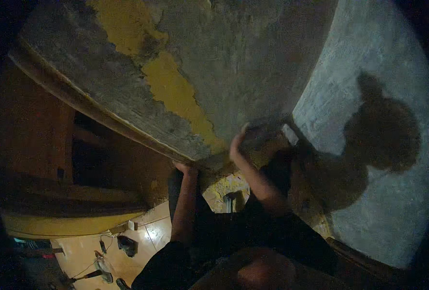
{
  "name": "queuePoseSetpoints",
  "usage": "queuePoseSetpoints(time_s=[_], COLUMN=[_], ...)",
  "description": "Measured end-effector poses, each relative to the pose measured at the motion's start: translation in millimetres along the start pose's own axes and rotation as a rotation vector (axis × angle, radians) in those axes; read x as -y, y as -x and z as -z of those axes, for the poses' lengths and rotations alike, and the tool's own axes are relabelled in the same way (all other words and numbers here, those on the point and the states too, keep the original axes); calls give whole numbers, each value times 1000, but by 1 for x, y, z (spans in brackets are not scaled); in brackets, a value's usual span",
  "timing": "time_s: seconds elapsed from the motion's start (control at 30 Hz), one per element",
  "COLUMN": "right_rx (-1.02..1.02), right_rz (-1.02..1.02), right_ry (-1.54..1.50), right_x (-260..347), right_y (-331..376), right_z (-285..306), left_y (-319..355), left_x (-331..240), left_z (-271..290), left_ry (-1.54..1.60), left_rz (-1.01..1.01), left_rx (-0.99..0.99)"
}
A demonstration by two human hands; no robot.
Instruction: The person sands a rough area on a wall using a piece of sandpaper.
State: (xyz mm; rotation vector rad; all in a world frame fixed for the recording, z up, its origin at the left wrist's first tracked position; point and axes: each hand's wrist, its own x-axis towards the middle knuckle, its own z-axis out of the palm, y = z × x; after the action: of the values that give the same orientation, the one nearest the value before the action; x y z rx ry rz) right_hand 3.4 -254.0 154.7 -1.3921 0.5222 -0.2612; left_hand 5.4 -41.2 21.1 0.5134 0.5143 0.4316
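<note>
Left hand (184, 167): pressed up against the lower edge of the wall slab (127, 92), fingers curled at the edge; how tight the grip is, cannot tell.
Right hand (237, 143): raised flat against the wall, fingers spread wide, holding nothing.
Wall slab: grey, rough plaster with a yellow paint strip (173, 89) running from far left down to near centre; fills the upper middle of the view.
Right wall (393, 203): pale grey, carries the shadow (383, 130) of a person's head and arm.
Floor (86, 251): tiled, lower left, well below the hands; small tools and a cable (101, 258) lie there, too dim to identify.
Wood trim (35, 130): left, dark brown.
</note>
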Motion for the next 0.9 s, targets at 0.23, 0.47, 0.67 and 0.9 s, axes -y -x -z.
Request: queuePoseSetpoints(time_s=[0.23,0.47,0.67,0.9], right_rx=[-73,51,387,37], right_rz=[283,68,886,852], right_ry=[51,-22,107,575], right_x=[10,-14,-24,-76], right_y=[-19,-95,33,-92], right_z=[19,53,-54,43], left_y=[-18,6,-99,-13], left_x=[17,52,-74,48], left_z=[5,-4,96,9], left_ry=[244,-127,-321,-458], left_rz=[87,-35,-613,-73], left_rx=[-148,115,590,-25])
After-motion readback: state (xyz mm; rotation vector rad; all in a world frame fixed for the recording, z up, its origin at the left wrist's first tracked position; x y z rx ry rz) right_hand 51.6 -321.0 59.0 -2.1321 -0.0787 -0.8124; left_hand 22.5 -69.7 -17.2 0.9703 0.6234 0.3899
